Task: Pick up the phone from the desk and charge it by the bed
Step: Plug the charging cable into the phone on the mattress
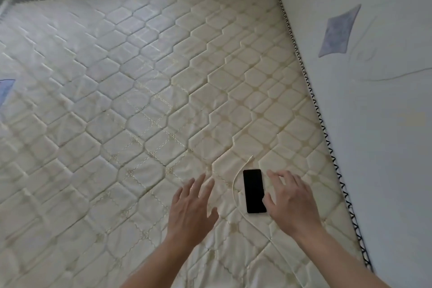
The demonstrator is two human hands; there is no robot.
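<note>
Head view: I look down on the mattress (140,77).
Phone (254,191): flat, screen up, long axis pointing away from me.
Cable (234,190): curves just left of phone.
My right hand (289,201): fingers spread, thumb touching phone.
My left hand (191,208): spread, empty.

There is one camera, worn on the person's head. It looks forward and down, from high up, at a wide cream quilted mattress (145,91). The two bare arms reach in from the bottom edge, close to the camera.
</note>
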